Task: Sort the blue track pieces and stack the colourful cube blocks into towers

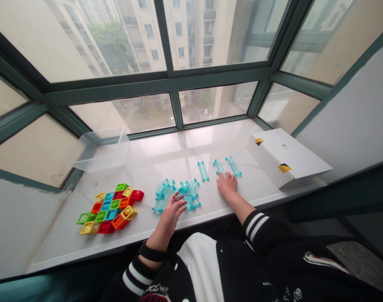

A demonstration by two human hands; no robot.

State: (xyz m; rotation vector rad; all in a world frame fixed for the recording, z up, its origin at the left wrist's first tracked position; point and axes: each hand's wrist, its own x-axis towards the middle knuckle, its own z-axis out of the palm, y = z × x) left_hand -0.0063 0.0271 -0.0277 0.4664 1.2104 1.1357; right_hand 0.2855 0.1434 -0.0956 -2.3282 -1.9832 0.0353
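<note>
My left hand [174, 208] is raised with its fingers apart, holding nothing, in front of a pile of translucent blue track pieces [189, 193]. A curved part of that pile [163, 188] shows to its left; the hand hides some of the rest. Palm down on the sill, my right hand [227, 185] has its fingers spread at the near end of a short curved blue piece [218, 166]. To the right of it lies a slightly bent blue piece [233, 166]. On the left stands a straight blue piece [203, 171], apart from the pile.
Colourful hollow blocks [111, 208] lie grouped on the left of the white windowsill [166, 155]. Behind them stands a clear plastic bin [109, 149]. At the right is a white box [289, 153] with yellow-and-black tabs. Window frames border the back.
</note>
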